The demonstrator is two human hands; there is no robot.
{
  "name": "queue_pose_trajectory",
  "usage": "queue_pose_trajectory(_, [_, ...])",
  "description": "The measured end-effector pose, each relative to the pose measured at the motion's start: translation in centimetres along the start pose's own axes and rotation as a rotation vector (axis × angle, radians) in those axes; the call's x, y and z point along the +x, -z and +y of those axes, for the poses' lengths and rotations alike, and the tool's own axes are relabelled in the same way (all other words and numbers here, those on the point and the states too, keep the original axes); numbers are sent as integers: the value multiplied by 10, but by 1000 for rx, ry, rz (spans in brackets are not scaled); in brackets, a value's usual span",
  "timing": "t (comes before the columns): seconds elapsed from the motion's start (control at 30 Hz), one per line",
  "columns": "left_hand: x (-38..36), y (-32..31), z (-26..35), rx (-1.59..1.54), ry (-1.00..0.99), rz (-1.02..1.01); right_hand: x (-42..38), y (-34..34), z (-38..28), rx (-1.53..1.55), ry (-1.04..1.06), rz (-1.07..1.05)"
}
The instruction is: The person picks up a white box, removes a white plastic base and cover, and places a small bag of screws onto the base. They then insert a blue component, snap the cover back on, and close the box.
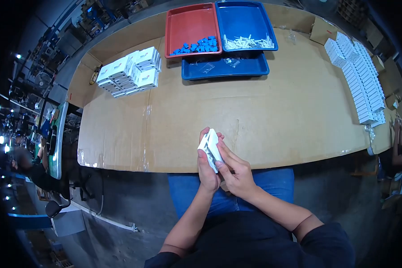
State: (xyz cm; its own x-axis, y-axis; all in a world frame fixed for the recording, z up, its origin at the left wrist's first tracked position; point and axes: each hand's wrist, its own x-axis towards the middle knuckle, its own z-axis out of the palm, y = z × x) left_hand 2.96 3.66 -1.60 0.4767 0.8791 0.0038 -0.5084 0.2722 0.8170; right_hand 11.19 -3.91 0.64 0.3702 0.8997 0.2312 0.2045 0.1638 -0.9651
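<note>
Dark short-sleeved shirt (250,243) up front, then left hand (207,175) and right hand (237,176) both have a grip on a slim white plastic piece (214,144) over the near edge of the brown cardboard-covered tabletop (183,116). Looks like two-handed handling tbh; next move probably calls for steadiness.

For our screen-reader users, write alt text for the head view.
A person's left hand and right hand hold a white object near the edge of a brown table. Beyond are a red tray of blue parts, a blue tray of white parts, and, at left, stacked white boxes.
</note>
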Motion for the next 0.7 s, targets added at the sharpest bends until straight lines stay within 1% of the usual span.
queue_pose_trajectory(0.07, [2, -2, 3, 101, -92, -22, 5, 4, -3, -53, 89, -16])
queue_pose_trajectory(0.1, [2, -1, 4, 104, -93, -25, 7, 3, 1, -51, 92, -14])
queue_pose_trajectory(0.17, [3, 0, 6, 133, -104, -3, 11, 2, 12, 237, -2, 26])
queue_pose_trajectory(0.2, [2, -2, 8, 134, -103, -9, 11, 3, 12, 238, 1, 31])
queue_pose_trajectory(0.27, [-2, -5, 13, 430, -168, 22, 11, 7, 11, 229, -228, 34])
queue_pose_trajectory(0.3, [-2, -5, 13, 430, -167, 16, 14, 11, 5, 229, -227, 41])
queue_pose_trajectory(0.37, [-3, -3, 12, 569, -234, -71, 19, 17, -9, 653, -646, -57])
queue_pose_trajectory(0.4, [-2, -3, 9, 568, -232, -77, 19, 18, -8, 653, -645, -51])
queue_pose_trajectory(0.47, [0, 2, 2, 710, -332, -126, 17, 15, -3, 672, -632, -63])
queue_pose_trajectory(0.5, [1, 2, 1, 709, -362, -117, 15, 12, 2, 674, -630, -64])
queue_pose_trajectory(0.53, [1, 1, 3, 710, -366, -118, 13, 8, 9, 657, -534, -40])
queue_pose_trajectory(0.57, [0, 0, 5, 778, -372, -107, 10, 5, 12, 639, -442, -14])
queue_pose_trajectory(0.6, [-1, -1, 7, 845, -377, -96, 9, 3, 10, 640, -441, -13])
queue_pose_trajectory(0.7, [-1, -1, 5, 879, -420, -58, 5, -5, 7, 606, -358, 51])
